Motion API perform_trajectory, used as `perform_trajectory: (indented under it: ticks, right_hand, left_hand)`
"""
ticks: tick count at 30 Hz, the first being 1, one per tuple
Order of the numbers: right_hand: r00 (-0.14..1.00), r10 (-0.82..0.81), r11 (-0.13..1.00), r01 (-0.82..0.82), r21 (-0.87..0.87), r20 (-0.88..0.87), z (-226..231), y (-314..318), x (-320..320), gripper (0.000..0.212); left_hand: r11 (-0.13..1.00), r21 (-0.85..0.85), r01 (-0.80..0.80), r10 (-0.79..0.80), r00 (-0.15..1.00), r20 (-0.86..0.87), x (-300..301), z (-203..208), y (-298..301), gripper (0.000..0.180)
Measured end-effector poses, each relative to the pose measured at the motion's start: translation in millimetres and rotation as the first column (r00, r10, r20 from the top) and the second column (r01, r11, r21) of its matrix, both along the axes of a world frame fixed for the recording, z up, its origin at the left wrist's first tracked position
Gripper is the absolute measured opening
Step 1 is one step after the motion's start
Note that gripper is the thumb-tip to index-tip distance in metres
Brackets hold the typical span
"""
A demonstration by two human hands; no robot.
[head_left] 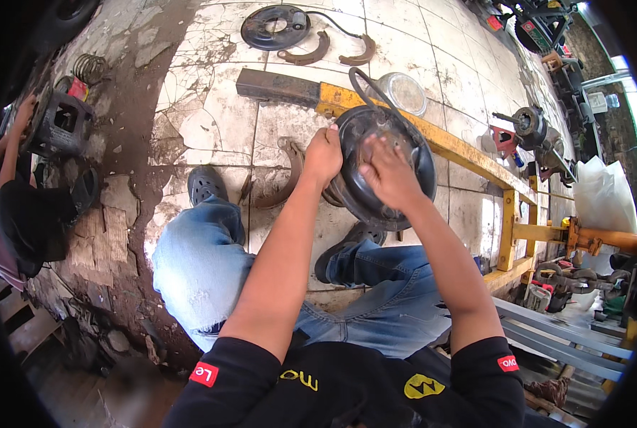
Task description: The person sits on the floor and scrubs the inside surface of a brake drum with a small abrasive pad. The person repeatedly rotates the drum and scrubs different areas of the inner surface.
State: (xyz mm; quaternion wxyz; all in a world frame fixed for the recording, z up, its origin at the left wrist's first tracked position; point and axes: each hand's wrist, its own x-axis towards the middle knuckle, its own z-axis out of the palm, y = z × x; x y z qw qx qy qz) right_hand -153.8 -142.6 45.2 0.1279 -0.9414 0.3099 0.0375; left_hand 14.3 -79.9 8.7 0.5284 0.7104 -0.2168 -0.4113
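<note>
A black round brake backing plate [361,198] with a black cable [362,80] at its top is held tilted above the tiled floor, between my knees. My left hand [323,155] is closed on the plate's left rim, thumb up. Flat against the plate's face lies my right hand [391,172], its fingers spread; whatever may be under the palm is hidden. Just left of the plate, a curved brake shoe [287,182] rests on the tiles. Farther off are a second backing plate [261,27] and two more brake shoes, one left [310,54] and one right [362,55].
A yellow metal frame [468,155] runs diagonally behind the plate to the right. Beside it sits a round clear container [407,94]. At left are a black stool [61,127], a coil spring [90,69] and another person's hand [24,113]. Metal parts [529,127] crowd the right.
</note>
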Motion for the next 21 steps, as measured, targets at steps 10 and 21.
perform_trajectory:
  ticks: [10,21]
  right_hand:
    - [0.984,-0.171,0.982,0.166,-0.088,-0.052,-7,-16,2,0.071]
    - [0.999,-0.001,1.0,0.0,0.019,0.054,-8,-10,-9,0.066]
  left_hand:
    - [1.0,-0.028,-0.005,0.004,1.0,-0.023,-3,5,-1,0.051]
    - [1.0,0.012,0.014,-0.014,1.0,-0.004,0,4,-2,0.053]
